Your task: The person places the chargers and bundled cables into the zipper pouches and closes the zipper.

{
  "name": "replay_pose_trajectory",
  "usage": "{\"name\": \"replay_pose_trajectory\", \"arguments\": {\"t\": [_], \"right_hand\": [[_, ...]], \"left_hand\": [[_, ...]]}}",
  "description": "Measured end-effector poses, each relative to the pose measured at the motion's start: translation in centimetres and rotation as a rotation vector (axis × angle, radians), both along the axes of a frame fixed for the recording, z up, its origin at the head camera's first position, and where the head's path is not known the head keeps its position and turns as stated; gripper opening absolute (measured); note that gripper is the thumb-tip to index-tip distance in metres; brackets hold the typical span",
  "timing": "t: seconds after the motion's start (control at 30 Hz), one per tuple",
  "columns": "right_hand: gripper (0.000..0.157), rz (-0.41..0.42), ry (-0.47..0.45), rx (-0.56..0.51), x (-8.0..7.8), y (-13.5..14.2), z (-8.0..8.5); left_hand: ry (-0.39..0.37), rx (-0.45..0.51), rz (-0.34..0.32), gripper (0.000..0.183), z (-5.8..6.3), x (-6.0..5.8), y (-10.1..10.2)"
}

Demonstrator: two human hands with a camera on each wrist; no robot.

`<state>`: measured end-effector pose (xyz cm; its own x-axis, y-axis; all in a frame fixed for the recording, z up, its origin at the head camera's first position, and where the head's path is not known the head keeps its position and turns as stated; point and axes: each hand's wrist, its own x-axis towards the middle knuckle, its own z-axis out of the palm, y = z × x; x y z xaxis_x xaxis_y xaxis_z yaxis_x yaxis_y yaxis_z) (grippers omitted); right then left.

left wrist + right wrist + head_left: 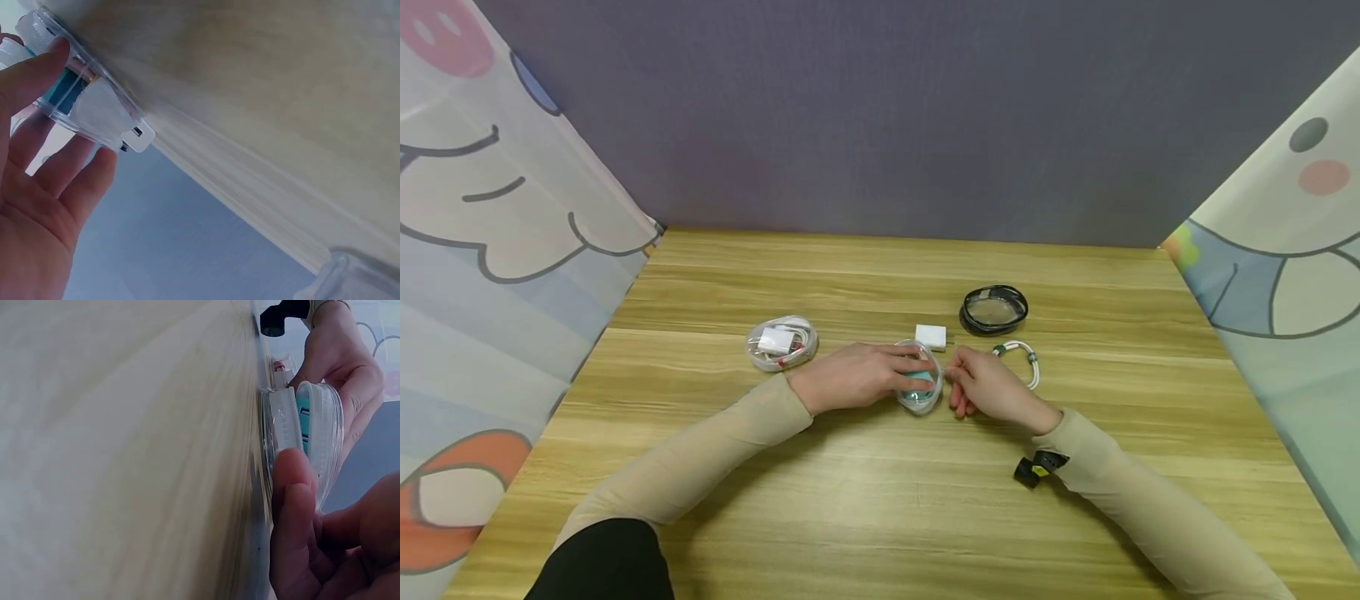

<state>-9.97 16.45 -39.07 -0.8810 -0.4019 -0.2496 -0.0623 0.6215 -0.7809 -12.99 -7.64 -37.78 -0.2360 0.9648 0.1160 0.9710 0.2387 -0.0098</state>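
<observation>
The left hand (857, 377) clamps a clear, oval plastic zip case (918, 402), long axis twelve-to-six; the right hand (995, 388) pinches its three-o'clock edge.

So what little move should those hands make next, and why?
Perhaps the right hand should slide the zip along: the left hand holds the clear case, the right fingertips are at its edge, and the zip gapes over something teal.

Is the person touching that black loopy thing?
No, the black loop lies on the wooden table, farther back than the left hand and the right hand and apart from both.
</observation>
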Motion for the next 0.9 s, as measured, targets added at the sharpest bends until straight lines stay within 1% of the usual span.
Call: {"name": "replay_pose_trajectory", "arguments": {"t": [0.17,0.6,0.9], "right_hand": [[0.017,0.008,-0.021,-0.029,0.2,0.1,0.0],[0.018,0.002,-0.044,-0.054,1.0,0.1,0.1],[0.017,0.01,-0.066,-0.064,1.8,0.2,0.2]], "left_hand": [[-0.035,-0.02,0.028,0.049,0.1,0.1,0.0],[-0.043,-0.018,0.035,0.051,-0.1,0.0,0.1],[-0.053,-0.026,0.057,0.051,-0.1,0.0,0.0]]}}
